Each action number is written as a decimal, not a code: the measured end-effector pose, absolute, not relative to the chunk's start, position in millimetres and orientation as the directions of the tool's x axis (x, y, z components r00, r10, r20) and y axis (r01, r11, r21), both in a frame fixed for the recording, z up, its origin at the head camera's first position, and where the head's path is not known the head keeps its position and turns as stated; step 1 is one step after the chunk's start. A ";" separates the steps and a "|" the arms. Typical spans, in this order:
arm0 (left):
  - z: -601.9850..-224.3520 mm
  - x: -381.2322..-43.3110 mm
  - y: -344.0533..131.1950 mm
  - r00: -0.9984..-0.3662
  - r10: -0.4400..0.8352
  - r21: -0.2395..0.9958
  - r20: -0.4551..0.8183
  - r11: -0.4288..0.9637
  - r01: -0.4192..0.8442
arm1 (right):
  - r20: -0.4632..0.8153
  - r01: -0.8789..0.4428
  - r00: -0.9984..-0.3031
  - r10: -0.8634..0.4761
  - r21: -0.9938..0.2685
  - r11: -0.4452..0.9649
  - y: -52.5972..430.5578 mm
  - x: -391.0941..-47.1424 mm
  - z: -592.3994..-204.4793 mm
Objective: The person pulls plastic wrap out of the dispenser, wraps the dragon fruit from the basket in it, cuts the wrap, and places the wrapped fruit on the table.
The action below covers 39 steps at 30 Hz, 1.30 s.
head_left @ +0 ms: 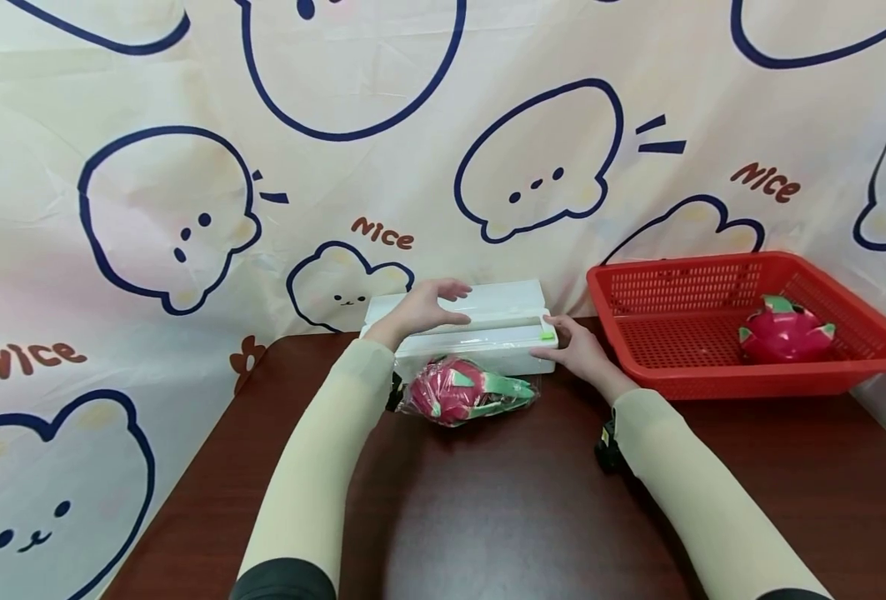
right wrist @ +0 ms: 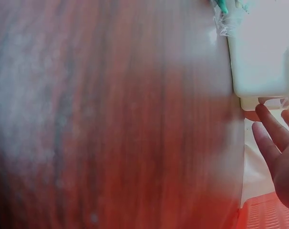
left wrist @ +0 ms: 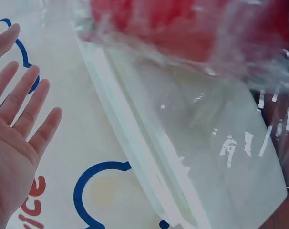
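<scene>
A long white cling film dispenser box (head_left: 480,360) lies at the back of the table with its white lid (head_left: 498,297) raised. Close in front sits a pink dragon fruit with green tips (head_left: 453,392), wrapped in clear film; in the left wrist view the film (left wrist: 216,124) stretches across the box. My left hand (head_left: 420,310) hovers over the box's left part, fingers spread and holding nothing. At the right end, my right hand (head_left: 581,350) holds the box, thumb at the front and fingers toward the back. Its fingers (right wrist: 273,129) show at the box's end in the right wrist view.
To the right stands a red plastic basket (head_left: 675,385) with another dragon fruit (head_left: 786,335) inside. A cartoon-print cloth (head_left: 533,125) hangs behind the dark brown wooden table (head_left: 503,500). The box lies close to that cloth.
</scene>
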<state>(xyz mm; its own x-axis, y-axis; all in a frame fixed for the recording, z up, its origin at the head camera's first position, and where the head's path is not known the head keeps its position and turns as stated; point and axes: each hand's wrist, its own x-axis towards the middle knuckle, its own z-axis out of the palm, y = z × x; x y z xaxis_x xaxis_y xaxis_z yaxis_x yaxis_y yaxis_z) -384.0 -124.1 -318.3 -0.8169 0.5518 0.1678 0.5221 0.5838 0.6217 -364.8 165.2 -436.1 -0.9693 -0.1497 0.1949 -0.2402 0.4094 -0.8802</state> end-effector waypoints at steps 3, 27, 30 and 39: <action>-314.6 -387.2 -117.3 -0.825 0.547 0.648 0.141 0.579 0.494 | 0.194 -0.241 -0.969 -0.154 -0.885 0.399 165.2 -365.1 -436.2; -300.8 -394.1 -44.7 -0.753 0.657 0.571 -0.018 0.625 0.532 | 0.200 -0.246 -0.968 -0.151 -0.878 0.411 169.1 -366.8 -438.6; -303.6 -394.6 -36.2 -0.747 0.664 0.539 -0.027 0.639 0.549 | 0.214 -0.261 -0.964 -0.158 -0.880 0.398 169.6 -366.9 -438.9; -304.6 -397.6 -13.6 -0.716 0.693 0.461 -0.082 0.664 0.589 | 0.201 -0.248 -0.967 -0.159 -0.892 0.378 172.3 -368.5 -439.9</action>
<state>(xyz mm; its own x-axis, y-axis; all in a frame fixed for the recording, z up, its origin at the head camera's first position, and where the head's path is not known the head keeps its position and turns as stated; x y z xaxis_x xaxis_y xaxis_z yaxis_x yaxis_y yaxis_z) -397.6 -13.6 -304.6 -0.7163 0.6929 -0.0823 0.5892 0.6637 0.4608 -368.5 172.3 -439.9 -0.9665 -0.1592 0.2012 -0.2480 0.3780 -0.8920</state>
